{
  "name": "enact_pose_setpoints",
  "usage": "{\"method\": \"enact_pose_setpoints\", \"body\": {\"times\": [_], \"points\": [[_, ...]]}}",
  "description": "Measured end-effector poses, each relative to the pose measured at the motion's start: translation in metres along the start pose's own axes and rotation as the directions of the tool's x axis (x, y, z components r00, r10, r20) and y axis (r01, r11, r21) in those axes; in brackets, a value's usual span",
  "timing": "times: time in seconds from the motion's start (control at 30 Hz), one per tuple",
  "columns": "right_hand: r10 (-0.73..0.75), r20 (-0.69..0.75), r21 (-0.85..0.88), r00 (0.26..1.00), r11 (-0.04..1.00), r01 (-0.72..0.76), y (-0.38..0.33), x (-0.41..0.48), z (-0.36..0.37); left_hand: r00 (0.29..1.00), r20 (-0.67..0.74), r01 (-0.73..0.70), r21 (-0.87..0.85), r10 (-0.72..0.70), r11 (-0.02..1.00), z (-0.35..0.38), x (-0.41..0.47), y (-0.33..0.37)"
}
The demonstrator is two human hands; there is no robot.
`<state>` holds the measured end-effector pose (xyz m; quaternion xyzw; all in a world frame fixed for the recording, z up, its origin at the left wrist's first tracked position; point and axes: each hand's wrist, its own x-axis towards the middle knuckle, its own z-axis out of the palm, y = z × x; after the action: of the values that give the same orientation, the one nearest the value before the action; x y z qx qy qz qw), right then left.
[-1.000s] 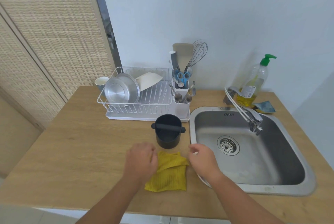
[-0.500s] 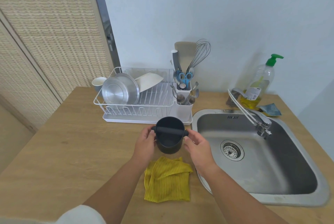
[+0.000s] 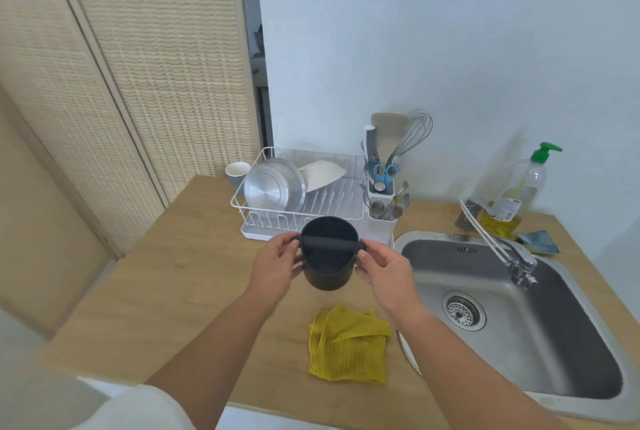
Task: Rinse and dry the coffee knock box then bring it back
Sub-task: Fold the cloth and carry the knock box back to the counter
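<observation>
The black round knock box, with a bar across its open top, is lifted off the wooden counter in front of the dish rack. My left hand grips its left side and my right hand grips its right side, fingers by the bar ends. A folded yellow cloth lies on the counter below the box, near the sink's left rim.
A steel sink with a tap fills the right. A white dish rack with a metal bowl, a cutlery holder, a cup, a soap bottle and a sponge stand at the back. A woven door is on the left.
Both hands left the yellow cloth, took hold of the knock box on either side and raised it off the counter. The view has tilted up and shifted left.
</observation>
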<state>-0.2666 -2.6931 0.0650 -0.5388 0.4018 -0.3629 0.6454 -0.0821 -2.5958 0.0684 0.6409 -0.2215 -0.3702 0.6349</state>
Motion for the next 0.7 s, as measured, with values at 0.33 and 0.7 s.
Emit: {"method": "enact_pose_setpoints", "body": {"times": [0.33, 0.7], "points": [[-0.109, 0.352, -0.096, 0.93, 0.984, 0.151, -0.086, -0.037, 0.125, 0.959, -0.238, -0.145, 0.049, 0.152, 0.988, -0.128, -0.08, 0.098], [-0.07, 0.82, -0.073, 0.568, 0.972, 0.225, -0.092, -0.176, 0.332, 0.614, -0.767, -0.225, 0.054, 0.185, 0.973, -0.313, -0.275, 0.117]]}}
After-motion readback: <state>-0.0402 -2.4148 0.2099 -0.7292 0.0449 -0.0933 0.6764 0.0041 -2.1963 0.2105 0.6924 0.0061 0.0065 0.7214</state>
